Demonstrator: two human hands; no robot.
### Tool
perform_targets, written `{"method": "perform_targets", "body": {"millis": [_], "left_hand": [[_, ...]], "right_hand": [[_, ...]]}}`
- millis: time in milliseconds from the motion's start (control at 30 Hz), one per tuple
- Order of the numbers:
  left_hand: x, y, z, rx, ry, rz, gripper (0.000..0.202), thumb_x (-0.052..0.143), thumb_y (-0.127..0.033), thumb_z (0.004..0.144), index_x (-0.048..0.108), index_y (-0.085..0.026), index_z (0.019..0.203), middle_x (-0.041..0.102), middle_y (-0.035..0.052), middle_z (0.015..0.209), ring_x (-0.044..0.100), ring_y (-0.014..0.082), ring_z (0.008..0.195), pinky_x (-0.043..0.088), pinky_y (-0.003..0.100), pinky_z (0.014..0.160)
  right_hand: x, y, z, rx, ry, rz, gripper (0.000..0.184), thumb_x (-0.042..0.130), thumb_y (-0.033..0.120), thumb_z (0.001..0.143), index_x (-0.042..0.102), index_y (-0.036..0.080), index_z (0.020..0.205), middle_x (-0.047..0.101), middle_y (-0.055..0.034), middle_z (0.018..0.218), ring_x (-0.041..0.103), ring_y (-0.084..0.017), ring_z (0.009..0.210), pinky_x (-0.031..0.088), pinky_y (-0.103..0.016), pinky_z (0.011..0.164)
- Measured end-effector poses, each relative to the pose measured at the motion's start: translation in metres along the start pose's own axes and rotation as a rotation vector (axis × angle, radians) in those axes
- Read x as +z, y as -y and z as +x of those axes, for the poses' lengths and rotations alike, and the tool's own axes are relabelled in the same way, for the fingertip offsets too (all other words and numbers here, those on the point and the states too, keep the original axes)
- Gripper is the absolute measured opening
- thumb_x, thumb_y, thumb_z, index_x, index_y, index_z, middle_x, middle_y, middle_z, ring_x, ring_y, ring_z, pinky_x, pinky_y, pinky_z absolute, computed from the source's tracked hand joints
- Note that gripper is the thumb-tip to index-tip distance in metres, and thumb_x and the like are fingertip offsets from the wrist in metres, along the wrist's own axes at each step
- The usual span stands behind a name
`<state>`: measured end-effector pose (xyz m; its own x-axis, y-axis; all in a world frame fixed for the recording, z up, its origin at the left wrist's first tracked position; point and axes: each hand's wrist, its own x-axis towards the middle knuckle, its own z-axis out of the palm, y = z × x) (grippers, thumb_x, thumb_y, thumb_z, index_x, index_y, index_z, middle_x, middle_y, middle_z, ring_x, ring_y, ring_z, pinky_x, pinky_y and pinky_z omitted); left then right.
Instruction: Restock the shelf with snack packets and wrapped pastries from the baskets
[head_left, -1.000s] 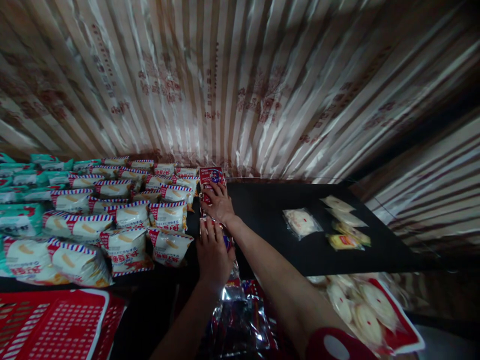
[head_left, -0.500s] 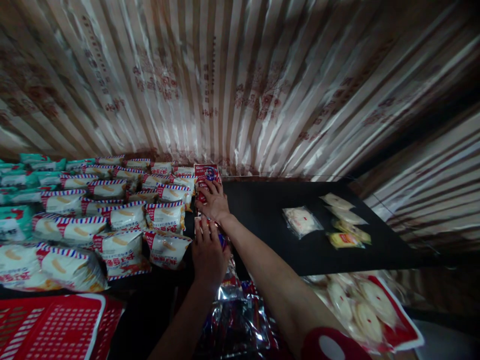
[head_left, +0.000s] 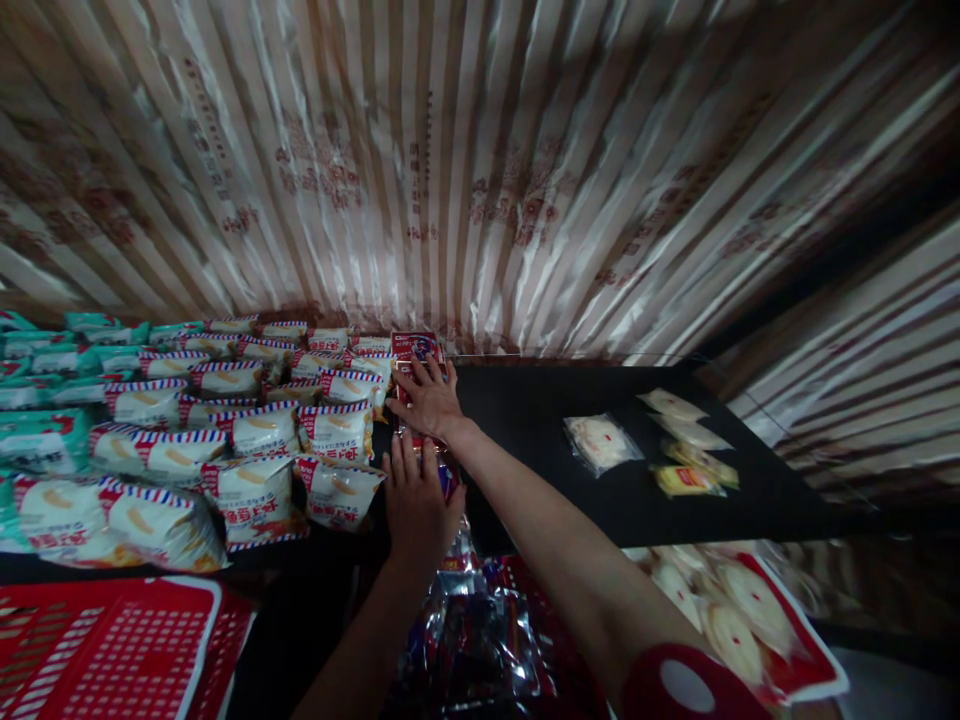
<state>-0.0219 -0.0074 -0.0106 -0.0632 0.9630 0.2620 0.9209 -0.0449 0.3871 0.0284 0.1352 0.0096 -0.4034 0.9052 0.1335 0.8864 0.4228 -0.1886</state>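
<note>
"One row of red packets [head_left: 412, 343] in front of you: how does it look?"

"Glossy and dark red, with pale lettering and some blue near the far end. I'm covering most of it, so I can't tell how many packets there are."

"Where does it lie against your grip?"

"Directly beneath, on the black desk [head_left: 517, 430]. My right grip [head_left: 431, 405] rests on the farther stretch, my left grip [head_left: 424, 505] on the nearer one. Both are released, palms down, fingers laid out rather than curled around anything. White snack bags [head_left: 259, 505] stand just to the left; a clear bag [head_left: 604, 443] lies well apart, to the right."

"Which way does the row point?"

"Straight away from me. Its long axis runs from my side of the desk toward the striped sheet [head_left: 442, 180] behind. Each single packet's long axis, I can't tell."
</note>
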Motion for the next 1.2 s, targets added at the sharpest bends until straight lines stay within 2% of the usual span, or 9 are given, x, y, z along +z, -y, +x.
{"method": "perform_targets", "body": {"millis": [200, 367, 467, 567, 700, 800, 900, 1033, 1200], "left_hand": [[-0.007, -0.005, -0.004, 0.091, -0.099, -0.080, 0.053, 0.057, -0.026, 0.077, 0.045, -0.008, 0.126, 0.035, 0.0238, 0.143, 0.025, 0.0371, 0.135, 0.028, 0.057, 0.105], [-0.015, -0.024, -0.043, 0.365, -0.133, -0.297, 0.032, 0.041, -0.012, 0.085, 0.056, -0.010, 0.113, 0.054, 0.0177, 0.128, 0.043, 0.0254, 0.126, 0.040, 0.043, 0.103], [-0.011, -0.031, -0.092, 0.623, 0.071, -0.474, 0.033, 0.037, -0.010, 0.085, 0.058, -0.014, 0.111, 0.064, 0.0113, 0.114, 0.057, 0.0185, 0.109, 0.048, 0.034, 0.095], [0.006, -0.029, -0.146, 0.707, 0.425, -0.533, 0.034, 0.039, -0.012, 0.084, 0.058, -0.014, 0.112, 0.063, 0.0099, 0.115, 0.061, 0.0187, 0.101, 0.052, 0.032, 0.089], [0.040, -0.014, -0.192, 0.309, 0.804, -0.516, 0.038, 0.042, -0.009, 0.080, 0.060, -0.015, 0.113, 0.045, 0.0129, 0.138, 0.057, 0.0206, 0.112, 0.046, 0.033, 0.097], [0.062, -0.001, -0.195, -0.073, 0.862, -0.490, 0.038, 0.050, -0.006, 0.073, 0.062, -0.016, 0.108, 0.051, 0.0125, 0.133, 0.054, 0.0228, 0.116, 0.041, 0.035, 0.100], [0.075, 0.009, -0.181, -0.225, 0.814, -0.448, 0.041, 0.052, -0.007, 0.073, 0.059, -0.014, 0.112, 0.058, 0.0144, 0.124, 0.052, 0.0253, 0.117, 0.039, 0.038, 0.100], [0.086, 0.016, -0.159, -0.352, 0.795, -0.447, 0.033, 0.054, -0.015, 0.077, 0.060, -0.016, 0.109, 0.066, 0.0113, 0.111, 0.060, 0.0223, 0.105, 0.044, 0.031, 0.089], [0.097, 0.021, -0.139, -0.452, 0.792, -0.408, 0.024, 0.046, -0.023, 0.087, 0.062, -0.016, 0.104, 0.068, 0.0090, 0.104, 0.063, 0.0185, 0.097, 0.046, 0.027, 0.082]], "right_hand": [[-0.008, -0.006, -0.025, 0.030, -0.269, 0.239, 0.044, 0.050, 0.045, 0.085, 0.055, 0.025, 0.124, 0.037, -0.0103, 0.144, 0.023, -0.028, 0.136, 0.016, -0.050, 0.108], [-0.019, -0.030, -0.115, 0.253, -0.703, 0.591, 0.033, 0.040, 0.039, 0.090, 0.060, 0.020, 0.109, 0.055, -0.0104, 0.123, 0.046, -0.021, 0.119, 0.034, -0.040, 0.101], [-0.015, -0.042, -0.193, 0.498, -0.864, 0.716, 0.031, 0.041, 0.041, 0.089, 0.057, 0.020, 0.104, 0.060, -0.0071, 0.106, 0.055, -0.019, 0.100, 0.042, -0.037, 0.090], [0.001, -0.047, -0.270, 0.768, -0.831, 0.826, 0.033, 0.043, 0.046, 0.086, 0.056, 0.018, 0.098, 0.060, -0.0038, 0.088, 0.058, -0.017, 0.081, 0.046, -0.033, 0.076], [0.041, -0.041, -0.344, 0.925, -0.360, 0.799, 0.030, 0.050, 0.046, 0.079, 0.061, 0.020, 0.087, 0.063, -0.0016, 0.075, 0.057, -0.018, 0.070, 0.045, -0.033, 0.073], [0.075, -0.030, -0.365, 0.971, -0.041, 0.871, 0.019, 0.056, 0.038, 0.071, 0.064, 0.022, 0.079, 0.067, -0.0012, 0.073, 0.062, -0.020, 0.071, 0.047, -0.033, 0.074], [0.100, -0.022, -0.357, 0.987, -0.004, 0.857, 0.022, 0.054, 0.027, 0.072, 0.065, 0.023, 0.089, 0.069, -0.0017, 0.080, 0.064, -0.020, 0.077, 0.048, -0.032, 0.076], [0.120, -0.027, -0.318, 0.932, -0.048, 0.822, 0.038, 0.052, 0.020, 0.072, 0.060, 0.023, 0.109, 0.068, -0.0028, 0.097, 0.063, -0.019, 0.090, 0.045, -0.029, 0.085], [0.143, -0.044, -0.279, 1.165, -0.098, 0.997, 0.031, 0.057, 0.022, 0.069, 0.062, 0.024, 0.099, 0.068, -0.0004, 0.078, 0.063, -0.019, 0.080, 0.045, -0.029, 0.079]]}}
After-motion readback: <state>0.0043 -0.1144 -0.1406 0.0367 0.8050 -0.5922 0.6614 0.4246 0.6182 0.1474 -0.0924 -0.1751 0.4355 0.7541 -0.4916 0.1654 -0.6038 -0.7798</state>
